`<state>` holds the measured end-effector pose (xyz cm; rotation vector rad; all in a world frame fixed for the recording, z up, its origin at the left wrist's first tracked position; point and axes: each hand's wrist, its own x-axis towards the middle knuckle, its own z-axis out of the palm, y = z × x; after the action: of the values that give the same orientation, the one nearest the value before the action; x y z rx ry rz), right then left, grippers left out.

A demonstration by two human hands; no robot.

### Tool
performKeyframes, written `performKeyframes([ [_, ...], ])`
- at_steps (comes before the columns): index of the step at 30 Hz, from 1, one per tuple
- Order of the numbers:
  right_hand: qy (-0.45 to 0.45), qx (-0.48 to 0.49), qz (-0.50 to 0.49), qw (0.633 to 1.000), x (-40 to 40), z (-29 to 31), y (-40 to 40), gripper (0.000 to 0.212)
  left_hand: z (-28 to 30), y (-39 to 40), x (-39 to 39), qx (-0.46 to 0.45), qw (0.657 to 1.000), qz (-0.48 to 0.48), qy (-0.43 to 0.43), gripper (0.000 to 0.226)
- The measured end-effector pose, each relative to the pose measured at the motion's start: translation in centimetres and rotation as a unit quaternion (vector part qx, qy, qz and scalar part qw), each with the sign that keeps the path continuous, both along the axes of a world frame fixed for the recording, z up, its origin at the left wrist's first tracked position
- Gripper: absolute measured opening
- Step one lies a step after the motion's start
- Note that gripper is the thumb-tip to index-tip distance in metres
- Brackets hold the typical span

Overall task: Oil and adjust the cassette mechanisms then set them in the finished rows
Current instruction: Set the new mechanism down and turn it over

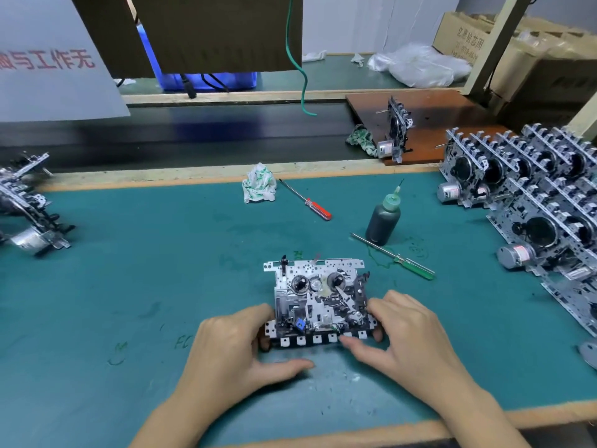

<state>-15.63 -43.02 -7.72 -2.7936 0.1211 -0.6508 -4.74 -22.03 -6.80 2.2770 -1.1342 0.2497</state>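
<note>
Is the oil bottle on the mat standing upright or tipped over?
Upright. The oil bottle stands on its base on the green mat, its thin nozzle pointing up, beside the green-handled screwdriver. Neither hand touches it.

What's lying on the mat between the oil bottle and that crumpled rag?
In the head view, a red-handled screwdriver lies on the mat between the rag and the oil bottle, touching neither.

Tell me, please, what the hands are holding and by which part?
Both hands hold the mechanism on the mat: the left hand grips its near-left corner, the right hand its near-right corner, by the key row.
</note>
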Motion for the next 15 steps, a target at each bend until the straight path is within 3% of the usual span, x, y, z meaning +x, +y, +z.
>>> performKeyframes([
  [7,0.021,0.0,0.05,0.999,-0.15,0.42,-0.2,0.05,-0.48,0.15,0.18,0.02,0.999,0.045,-0.012,0.05],
  [12,-0.001,0.0,0.035,0.999,-0.11,0.27,-0.11,0.049,-0.19,0.31,0.38,0.026,1.0,0.007,-0.004,0.063],
  [15,-0.011,-0.003,0.03,0.999,-0.09,0.26,0.19,0.048,-0.17,-0.4,-0.37,0.024,0.997,0.077,0.006,0.068],
])
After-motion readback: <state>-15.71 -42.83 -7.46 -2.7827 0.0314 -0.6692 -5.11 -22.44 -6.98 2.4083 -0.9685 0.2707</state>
